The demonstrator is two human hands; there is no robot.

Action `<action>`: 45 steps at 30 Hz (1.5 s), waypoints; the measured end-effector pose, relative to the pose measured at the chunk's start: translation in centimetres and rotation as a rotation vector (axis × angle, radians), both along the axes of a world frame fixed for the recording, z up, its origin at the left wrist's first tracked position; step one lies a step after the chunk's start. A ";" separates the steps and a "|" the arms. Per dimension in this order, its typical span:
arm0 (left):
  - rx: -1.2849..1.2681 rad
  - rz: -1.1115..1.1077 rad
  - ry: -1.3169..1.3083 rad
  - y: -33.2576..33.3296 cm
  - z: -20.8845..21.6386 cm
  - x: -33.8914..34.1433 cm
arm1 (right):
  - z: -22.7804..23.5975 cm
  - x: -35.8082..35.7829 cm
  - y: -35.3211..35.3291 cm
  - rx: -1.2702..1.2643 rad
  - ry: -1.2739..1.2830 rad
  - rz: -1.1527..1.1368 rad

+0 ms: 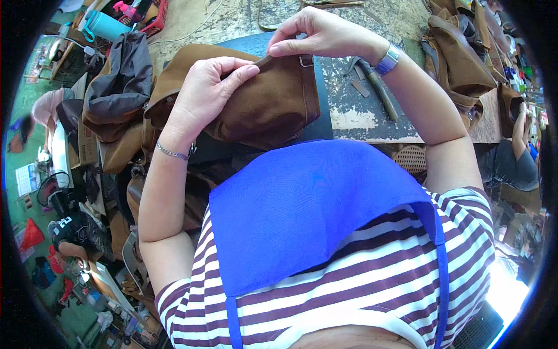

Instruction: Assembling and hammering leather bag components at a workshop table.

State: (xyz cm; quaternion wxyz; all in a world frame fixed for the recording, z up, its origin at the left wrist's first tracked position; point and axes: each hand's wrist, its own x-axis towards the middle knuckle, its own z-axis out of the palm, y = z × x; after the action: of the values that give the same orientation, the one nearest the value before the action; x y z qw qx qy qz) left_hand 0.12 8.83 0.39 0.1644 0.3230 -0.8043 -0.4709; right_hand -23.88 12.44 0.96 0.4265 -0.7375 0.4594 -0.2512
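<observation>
A brown suede bag [270,104] lies on the edge of a worn worktable [360,119], just beyond my blue apron. My left hand [206,93] rests on the bag's upper left part, thumb and fingers pinching a thin strap at its top edge. At the top right corner of the bag my right hand [317,35] pinches the same strap next to a metal buckle. A bracelet circles my left wrist and a watch my right wrist.
A hammer-like tool [375,84] lies on the table right of the bag. More brown bags [459,58] are piled at the far right. Dark and brown fabric [119,87] heaps on the left. A teal bottle [104,26] stands at the far left. Another person [514,157] sits at right.
</observation>
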 end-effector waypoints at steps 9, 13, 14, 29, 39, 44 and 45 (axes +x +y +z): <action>-0.118 0.043 0.045 0.7 0.3 0.2 | 1.0 -0.6 -0.2 0.116 -0.015 -0.009; -0.086 0.070 0.001 0.9 0.3 0.5 | 0.9 -0.7 0.0 0.189 -0.052 -0.019; -0.061 0.062 -0.018 0.9 0.3 0.5 | 0.8 -0.8 0.1 0.160 -0.051 -0.008; 0.120 0.089 -0.011 0.2 -0.2 0.4 | 1.2 0.1 0.0 0.159 0.043 0.001; -0.142 0.126 0.125 0.1 0.3 0.8 | 1.9 -0.3 -0.4 0.194 -0.003 -0.091; 0.021 0.047 -0.001 -0.7 0.5 1.3 | 1.3 -0.9 -0.7 0.112 -0.008 -0.065; 0.022 0.048 -0.002 -0.7 0.6 1.3 | 1.3 -0.8 -0.7 0.143 -0.013 -0.068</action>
State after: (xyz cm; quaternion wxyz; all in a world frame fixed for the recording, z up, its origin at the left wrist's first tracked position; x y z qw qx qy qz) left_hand 1.37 8.13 0.99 0.1714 0.3442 -0.7913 -0.4753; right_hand -24.67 11.77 2.25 0.4721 -0.6877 0.4980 -0.2369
